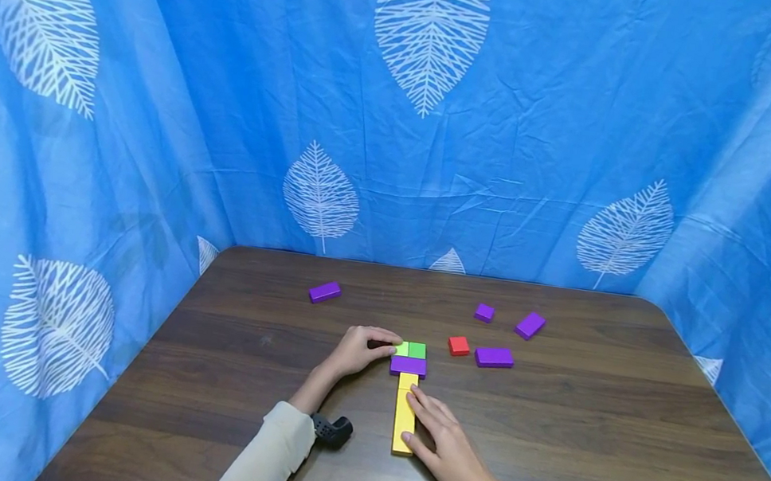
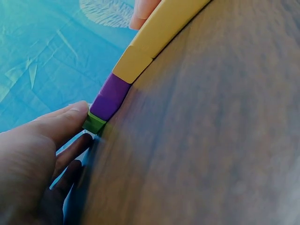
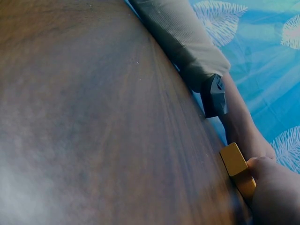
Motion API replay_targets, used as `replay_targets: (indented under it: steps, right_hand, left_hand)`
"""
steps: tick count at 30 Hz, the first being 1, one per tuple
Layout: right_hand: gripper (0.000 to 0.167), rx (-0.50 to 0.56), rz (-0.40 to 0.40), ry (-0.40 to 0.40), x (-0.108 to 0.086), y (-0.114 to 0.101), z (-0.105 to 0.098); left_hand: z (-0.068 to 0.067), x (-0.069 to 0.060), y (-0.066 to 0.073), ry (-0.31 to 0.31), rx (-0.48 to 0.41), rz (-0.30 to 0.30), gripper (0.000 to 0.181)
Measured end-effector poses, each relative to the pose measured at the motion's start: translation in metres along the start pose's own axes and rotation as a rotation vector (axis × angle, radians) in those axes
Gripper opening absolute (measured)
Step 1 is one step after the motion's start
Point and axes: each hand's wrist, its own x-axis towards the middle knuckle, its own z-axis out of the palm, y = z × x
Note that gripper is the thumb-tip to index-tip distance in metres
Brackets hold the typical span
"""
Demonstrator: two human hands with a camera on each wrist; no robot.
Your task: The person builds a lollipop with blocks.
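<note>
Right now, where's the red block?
In the head view, right of centre on the table, the red block lies between the green block and a purple block, touching neither.

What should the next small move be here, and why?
Probably ease the left hand off the light green block: it looks level with the green block beside it, and both seem to meet the purple block that caps the yellow blocks. The right hand touches the yellow blocks, so it could steady them meanwhile.

Curtained booth: blue leaf-print cloth point(image 1: 530, 122) hangs round 3 sides of a table point(image 1: 606, 444)
</note>
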Motion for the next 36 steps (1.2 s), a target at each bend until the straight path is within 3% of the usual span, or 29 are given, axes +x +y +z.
replay_targets:
  steps: [16, 22, 25, 32, 36]
  right_hand:
    - [0.054, -0.007, 0.009, -0.002, 0.000, 0.000, -0.001]
    - [0.055, -0.009, 0.001, -0.001, 0.001, 0.000, -0.001]
    - [0.055, -0.006, -0.003, 0.000, 0.001, 0.000, -0.001]
    - [0.055, -0.009, 0.016, -0.009, 0.000, 0.000, 0.000]
    - [0.055, -0.016, 0.029, -0.019, 0.000, 0.000, 0.000]
  left_hand:
    - [0.002, 0.001, -0.001, -0.009, 0.001, -0.017, 0.023]
    - [-0.003, 0.004, -0.003, -0.004, -0.044, -0.044, 0.023]
    - [-0.012, 0.007, -0.005, 0.058, -0.060, -0.058, 0.022]
    - [-0.045, 0.014, -0.021, 0.290, -0.063, -0.069, 0.023]
    - [-0.063, 0.012, -0.035, 0.399, -0.005, -0.092, 0.024]
